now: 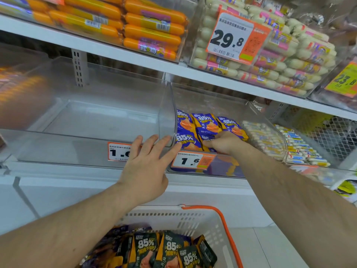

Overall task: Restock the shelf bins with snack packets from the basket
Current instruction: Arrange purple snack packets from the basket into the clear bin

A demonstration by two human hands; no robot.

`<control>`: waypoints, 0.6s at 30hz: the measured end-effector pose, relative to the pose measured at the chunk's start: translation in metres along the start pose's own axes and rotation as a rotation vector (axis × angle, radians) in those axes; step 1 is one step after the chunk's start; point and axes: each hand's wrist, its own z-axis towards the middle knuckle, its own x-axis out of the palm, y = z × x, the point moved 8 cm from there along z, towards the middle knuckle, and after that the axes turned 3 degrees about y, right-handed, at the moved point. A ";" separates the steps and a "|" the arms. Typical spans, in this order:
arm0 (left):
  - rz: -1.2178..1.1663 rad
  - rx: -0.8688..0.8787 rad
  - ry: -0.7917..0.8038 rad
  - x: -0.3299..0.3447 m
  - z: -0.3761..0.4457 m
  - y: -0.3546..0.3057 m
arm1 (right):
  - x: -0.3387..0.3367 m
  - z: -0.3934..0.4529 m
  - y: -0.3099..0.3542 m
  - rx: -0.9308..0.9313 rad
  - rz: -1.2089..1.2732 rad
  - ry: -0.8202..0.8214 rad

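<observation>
Blue packets (pixel 204 124) fill 1 clear bin (pixel 257 113); basket (pixel 193 219) holds dark packets (pixel 166 248).

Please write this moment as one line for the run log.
right hand: on blue packets in clear bin | left hand: open, at divider | neighbour bin: empty | basket: holds packets

Upper shelf board (pixel 135 57) carries orange sausage packs (pixel 152 28). Right of these packs lie white sausage packs (pixel 270 60) behind a 29.8 price tag (pixel 234 37); further right, a yellow 23.8 tag (pixel 345 82).
</observation>
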 end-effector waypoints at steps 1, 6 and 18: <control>-0.003 0.001 0.001 0.000 0.000 0.000 | 0.000 -0.001 0.001 -0.010 -0.010 -0.004; -0.009 0.007 -0.003 0.001 -0.001 0.000 | -0.002 -0.001 0.004 -0.030 -0.152 -0.018; -0.325 0.322 0.211 0.001 -0.032 -0.047 | -0.001 -0.181 0.063 -0.924 0.128 -1.183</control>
